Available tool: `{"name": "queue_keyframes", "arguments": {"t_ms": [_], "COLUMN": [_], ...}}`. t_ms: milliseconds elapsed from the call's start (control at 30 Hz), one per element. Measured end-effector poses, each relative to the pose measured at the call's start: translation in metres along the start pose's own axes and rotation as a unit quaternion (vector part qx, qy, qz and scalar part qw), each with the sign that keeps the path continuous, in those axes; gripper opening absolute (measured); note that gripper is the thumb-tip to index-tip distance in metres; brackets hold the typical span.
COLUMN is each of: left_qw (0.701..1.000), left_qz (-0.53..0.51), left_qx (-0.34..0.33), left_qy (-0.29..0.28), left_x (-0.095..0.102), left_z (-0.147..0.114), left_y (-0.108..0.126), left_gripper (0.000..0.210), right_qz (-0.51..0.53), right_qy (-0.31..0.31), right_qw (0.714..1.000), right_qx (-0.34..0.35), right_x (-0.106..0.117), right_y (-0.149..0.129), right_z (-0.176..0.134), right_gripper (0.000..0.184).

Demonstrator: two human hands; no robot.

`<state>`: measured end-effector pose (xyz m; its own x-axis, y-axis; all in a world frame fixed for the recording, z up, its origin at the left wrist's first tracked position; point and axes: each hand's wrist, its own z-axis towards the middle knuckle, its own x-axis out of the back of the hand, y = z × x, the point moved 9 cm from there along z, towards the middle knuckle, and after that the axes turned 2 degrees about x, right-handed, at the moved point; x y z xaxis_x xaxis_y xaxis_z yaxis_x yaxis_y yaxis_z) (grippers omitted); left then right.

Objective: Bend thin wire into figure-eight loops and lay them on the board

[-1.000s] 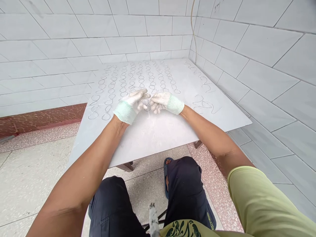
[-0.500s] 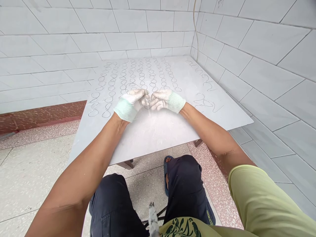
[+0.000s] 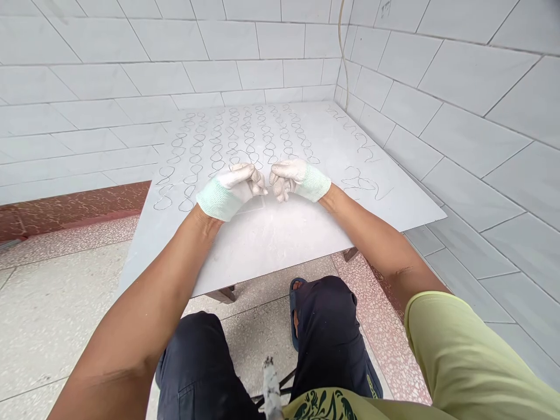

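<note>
My left hand (image 3: 240,182), in a white glove with a mint cuff, is closed in a pinch over the middle of a pale board (image 3: 280,239). Just beyond its fingers shows a thin dark wire (image 3: 238,153) in a curved loop. My right hand (image 3: 289,178), gloved the same way, pinches close by, with a small gap between the two sets of fingertips. The fingers hide most of the held wire. Beyond the hands lie several rows of looped thin wires (image 3: 196,149), running toward the far edge of the board.
Loose wavy wires (image 3: 365,184) lie on the board's right side. White tiled walls (image 3: 227,41) meet behind it, with a thin hose (image 3: 342,52) hanging at the corner. A pale speckled pole (image 3: 272,385) stands between my knees, below the board's front edge.
My fingertips have drawn slightly apart, the left hand shifting a little left and down. The wire loop near the left hand has changed position slightly. The view has tilted a little.
</note>
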<state>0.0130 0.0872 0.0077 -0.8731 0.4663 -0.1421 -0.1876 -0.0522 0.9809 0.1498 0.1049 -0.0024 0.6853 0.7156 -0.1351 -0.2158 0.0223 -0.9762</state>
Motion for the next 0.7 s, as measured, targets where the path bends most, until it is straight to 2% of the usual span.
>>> {"name": "queue_keyframes", "arguments": {"t_ms": [167, 433, 633, 700], "left_qw": [1.0, 0.996, 0.991, 0.991], "left_qz": [0.016, 0.012, -0.009, -0.012], "left_qx": [0.012, 0.033, 0.033, 0.027], "left_qy": [-0.019, -0.086, -0.132, -0.13], "left_x": [-0.011, -0.033, -0.048, -0.048], "left_z": [-0.003, -0.004, -0.008, -0.006], "left_y": [0.001, -0.004, -0.005, -0.006], "left_gripper": [0.057, 0.057, 0.051, 0.053], "right_qz": [-0.021, -0.059, -0.114, -0.11], "right_qy": [-0.089, -0.182, -0.171, -0.143], "right_qw": [0.994, 0.98, 0.979, 0.983], "right_qx": [0.06, 0.054, -0.009, -0.024], "right_x": [-0.01, -0.02, -0.014, -0.015], "right_y": [-0.004, -0.014, -0.015, -0.016], "right_z": [-0.001, -0.017, -0.024, -0.024], "right_gripper": [0.066, 0.063, 0.062, 0.06]}}
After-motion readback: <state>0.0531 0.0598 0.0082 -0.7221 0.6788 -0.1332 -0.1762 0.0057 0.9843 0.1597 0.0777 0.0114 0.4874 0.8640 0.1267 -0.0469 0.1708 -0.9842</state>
